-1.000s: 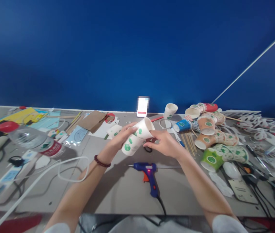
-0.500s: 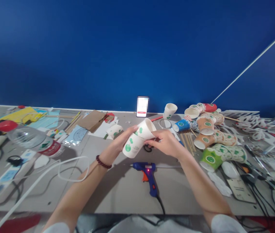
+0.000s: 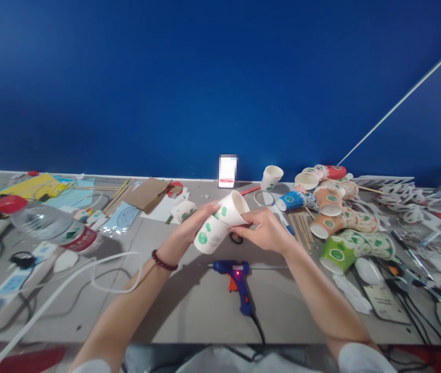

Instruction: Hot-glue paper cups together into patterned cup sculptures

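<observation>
Two white paper cups with green prints are held together at an angle above the table. The upper paper cup [image 3: 235, 207] shows its open mouth, tipped up to the right. Against it sits the lower paper cup [image 3: 209, 235], its closed end slanting down to the left; how the two meet is partly hidden. My left hand [image 3: 200, 215] is closed around their left side, thumb near the join. From the right, my right hand [image 3: 261, 228] pinches the upper cup's rim and side. Below them lies a blue glue gun [image 3: 238, 272] with a red light and a glue stick in its back.
A phone [image 3: 227, 171] leans on the blue wall. Another white cup [image 3: 271, 177] stands right of it. Stacked coloured paper cups [image 3: 337, 254] and wooden sticks [image 3: 302, 228] lie right. At left are a plastic bottle [image 3: 49, 223], a power strip [image 3: 18, 280] and a white cable [image 3: 65, 290].
Both hands keep hold of the two paper cups. The cups have shifted very slightly left and tilted a little; the glue gun has stayed in place.
</observation>
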The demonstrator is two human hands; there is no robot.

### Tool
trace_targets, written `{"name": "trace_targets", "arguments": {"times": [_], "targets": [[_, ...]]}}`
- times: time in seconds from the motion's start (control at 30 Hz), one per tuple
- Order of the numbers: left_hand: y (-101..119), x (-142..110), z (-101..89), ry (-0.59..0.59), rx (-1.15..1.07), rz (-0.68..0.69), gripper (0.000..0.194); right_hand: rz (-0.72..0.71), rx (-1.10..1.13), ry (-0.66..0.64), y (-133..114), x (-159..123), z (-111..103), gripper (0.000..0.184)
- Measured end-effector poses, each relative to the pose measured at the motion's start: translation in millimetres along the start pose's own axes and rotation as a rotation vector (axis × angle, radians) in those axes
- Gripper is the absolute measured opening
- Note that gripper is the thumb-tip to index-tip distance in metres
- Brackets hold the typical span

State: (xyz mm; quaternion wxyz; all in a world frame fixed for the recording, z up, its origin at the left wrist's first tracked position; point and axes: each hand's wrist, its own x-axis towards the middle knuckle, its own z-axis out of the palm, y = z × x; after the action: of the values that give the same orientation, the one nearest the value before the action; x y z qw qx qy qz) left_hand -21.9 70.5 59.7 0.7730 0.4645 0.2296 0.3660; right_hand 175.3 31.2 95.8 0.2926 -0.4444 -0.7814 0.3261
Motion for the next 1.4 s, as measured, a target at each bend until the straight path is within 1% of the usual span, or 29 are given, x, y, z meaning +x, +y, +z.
{"name": "trace_targets", "arguments": {"times": [0.13,0.33,0.4,0.53,0.67,0.73,0.9,1.1,1.23,1.4], "targets": [[1.7,-0.4,1.5,0.004,0.029,0.032,0.045,-0.011,-0.014,0.007,0.1,0.5,0.3,0.023],[5.5,-1.0,-2.1,0.024,0.114,0.043,0.047,-0.02,-0.015,0.042,7.4,1.1,5.4,0.016],[7.1,-1.0,-5.3,0.026,0.16,0.051,0.048,-0.008,-0.018,0.02,9.2,1.4,4.5,0.017],[9.4,-1.0,-8.9,0.054,0.231,0.054,0.049,-0.006,-0.02,-0.067,10.1,2.8,-0.7,0.019],[10.5,-1.4,-8.5,0.115,0.283,0.024,0.055,-0.02,-0.079,-0.038,15.0,5.3,0.5,0.023],[10.5,-1.6,-8.6,0.134,0.29,0.006,0.057,-0.043,-0.099,-0.021,19.8,6.3,3.3,0.024],[10.7,-2.0,-8.9,0.143,0.3,-0.016,0.06,-0.151,-0.142,0.016,30.6,7.6,7.5,0.029],[11.2,-1.9,-8.7,0.134,0.267,0.007,0.058,-0.224,-0.208,0.071,34.1,8.3,10.4,0.029],[11.7,-1.9,-9.2,0.118,0.256,0.013,0.057,-0.215,-0.188,0.068,33.5,7.9,12.5,0.027],[11.8,-1.9,-9.4,0.143,0.256,0.011,0.056,-0.162,-0.187,0.036,32.5,8.7,11.1,0.027]]}}
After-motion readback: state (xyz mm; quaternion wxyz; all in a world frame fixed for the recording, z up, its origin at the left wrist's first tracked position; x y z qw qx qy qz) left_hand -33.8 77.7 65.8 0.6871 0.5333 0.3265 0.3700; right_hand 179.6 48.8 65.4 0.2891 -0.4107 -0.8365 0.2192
